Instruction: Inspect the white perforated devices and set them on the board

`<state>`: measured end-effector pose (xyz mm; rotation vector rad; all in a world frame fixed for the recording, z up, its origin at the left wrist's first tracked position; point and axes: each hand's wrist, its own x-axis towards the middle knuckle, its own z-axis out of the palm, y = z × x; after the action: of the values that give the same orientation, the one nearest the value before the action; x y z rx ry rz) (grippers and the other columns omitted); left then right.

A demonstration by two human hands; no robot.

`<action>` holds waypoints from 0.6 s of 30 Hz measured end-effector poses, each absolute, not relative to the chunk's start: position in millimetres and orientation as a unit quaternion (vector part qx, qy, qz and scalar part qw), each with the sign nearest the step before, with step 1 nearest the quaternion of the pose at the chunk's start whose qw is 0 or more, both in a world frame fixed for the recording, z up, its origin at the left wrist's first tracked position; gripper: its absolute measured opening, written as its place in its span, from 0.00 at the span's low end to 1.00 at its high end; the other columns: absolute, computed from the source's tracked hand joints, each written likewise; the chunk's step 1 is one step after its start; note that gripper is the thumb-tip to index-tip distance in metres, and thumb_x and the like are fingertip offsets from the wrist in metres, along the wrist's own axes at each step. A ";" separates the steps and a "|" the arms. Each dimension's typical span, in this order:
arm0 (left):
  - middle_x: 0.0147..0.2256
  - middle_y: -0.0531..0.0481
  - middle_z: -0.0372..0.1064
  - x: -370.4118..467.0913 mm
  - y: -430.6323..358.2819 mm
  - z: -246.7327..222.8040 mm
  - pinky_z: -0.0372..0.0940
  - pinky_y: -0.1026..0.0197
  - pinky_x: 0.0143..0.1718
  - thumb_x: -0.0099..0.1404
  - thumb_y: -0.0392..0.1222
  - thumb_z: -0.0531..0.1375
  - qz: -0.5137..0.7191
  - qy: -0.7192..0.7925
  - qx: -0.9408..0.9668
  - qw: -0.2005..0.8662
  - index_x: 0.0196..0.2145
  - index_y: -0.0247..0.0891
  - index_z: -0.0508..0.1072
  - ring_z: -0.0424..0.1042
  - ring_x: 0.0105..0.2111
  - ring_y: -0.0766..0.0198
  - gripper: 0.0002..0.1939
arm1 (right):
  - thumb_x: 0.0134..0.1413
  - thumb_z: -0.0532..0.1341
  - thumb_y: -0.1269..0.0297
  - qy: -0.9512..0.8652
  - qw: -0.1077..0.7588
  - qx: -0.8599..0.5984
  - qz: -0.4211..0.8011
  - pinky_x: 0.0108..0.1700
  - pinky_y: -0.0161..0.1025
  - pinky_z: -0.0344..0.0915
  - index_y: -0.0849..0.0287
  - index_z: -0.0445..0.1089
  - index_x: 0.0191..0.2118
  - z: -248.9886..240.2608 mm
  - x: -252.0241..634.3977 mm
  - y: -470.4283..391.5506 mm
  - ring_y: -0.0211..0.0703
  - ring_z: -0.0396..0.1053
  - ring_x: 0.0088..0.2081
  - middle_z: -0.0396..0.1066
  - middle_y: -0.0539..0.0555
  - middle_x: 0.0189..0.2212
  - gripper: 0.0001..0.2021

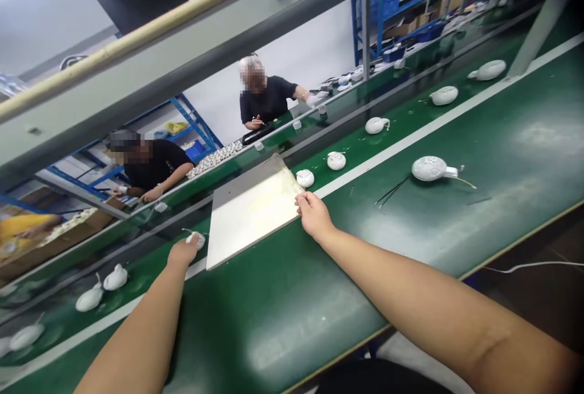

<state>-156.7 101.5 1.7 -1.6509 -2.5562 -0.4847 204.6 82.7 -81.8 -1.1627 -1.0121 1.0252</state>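
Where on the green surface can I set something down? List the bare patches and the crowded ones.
Bare: the green surface between the forearms, nearside of the white board; also right of the lone white piece and its wire, nearside of the white stripe. Crowded: beyond the stripe, where white pieces line up either side of the board, one in the left hand.

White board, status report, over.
Right hand gripping white board, right edge. Left hand on round white piece, grip hidden. Second white piece close beside board's right edge.

Board [249, 214] on the worktop [274, 315] — pieces [429, 169] left and right, people [269, 102] behind.
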 end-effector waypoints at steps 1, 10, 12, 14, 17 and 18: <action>0.34 0.25 0.75 -156.1 106.6 4.5 0.66 0.34 0.39 0.62 0.48 0.55 -0.154 -0.834 -0.528 0.038 0.38 0.27 0.74 0.72 0.44 0.25 0.20 | 0.59 0.53 0.56 -0.432 0.603 -0.503 0.444 0.39 0.40 0.64 0.57 0.69 0.36 -82.7 203.9 84.3 0.43 0.68 0.34 0.72 0.51 0.33 0.12; 0.60 0.37 0.65 38.0 192.1 -12.2 0.52 0.48 0.65 0.65 0.49 0.59 -0.198 -0.580 -0.787 -0.065 0.55 0.35 0.72 0.62 0.62 0.46 0.24 | 0.61 0.50 0.51 -0.401 0.618 -0.537 0.412 0.37 0.41 0.61 0.55 0.68 0.32 -87.7 205.6 96.4 0.47 0.67 0.34 0.70 0.51 0.29 0.16; 0.62 0.41 0.63 89.6 204.8 -25.6 0.50 0.49 0.67 0.59 0.46 0.66 -0.188 -0.500 -0.837 -0.118 0.56 0.39 0.72 0.57 0.65 0.47 0.27 | 0.61 0.50 0.52 -0.393 0.632 -0.541 0.391 0.40 0.42 0.63 0.55 0.68 0.34 -88.9 212.0 100.5 0.46 0.68 0.36 0.71 0.52 0.31 0.15; 0.60 0.38 0.65 125.9 214.7 -35.9 0.53 0.48 0.65 0.51 0.40 0.71 -0.185 -0.454 -0.856 -0.166 0.53 0.38 0.75 0.59 0.64 0.43 0.30 | 0.59 0.53 0.55 -0.381 0.652 -0.545 0.365 0.44 0.43 0.65 0.56 0.68 0.39 -89.8 220.8 105.5 0.46 0.69 0.38 0.72 0.53 0.36 0.12; 0.53 0.34 0.71 146.8 222.1 -40.4 0.59 0.45 0.60 0.49 0.37 0.71 -0.214 -0.435 -0.848 -0.216 0.48 0.33 0.76 0.68 0.55 0.42 0.26 | 0.56 0.56 0.59 -0.362 0.664 -0.563 0.333 0.49 0.47 0.67 0.58 0.67 0.49 -89.4 235.3 113.2 0.47 0.70 0.43 0.72 0.59 0.45 0.16; 0.51 0.34 0.71 145.7 220.9 -39.3 0.60 0.45 0.59 0.51 0.39 0.70 -0.235 -0.436 -0.838 -0.226 0.48 0.33 0.75 0.70 0.53 0.43 0.25 | 0.55 0.57 0.60 -0.364 0.663 -0.570 0.321 0.52 0.49 0.67 0.59 0.65 0.52 -88.4 239.2 115.1 0.49 0.70 0.46 0.70 0.61 0.50 0.19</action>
<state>145.7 220.9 -39.3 -3.0969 -1.6120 -0.8694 239.2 115.1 -88.4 -1.2886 -0.8216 0.7265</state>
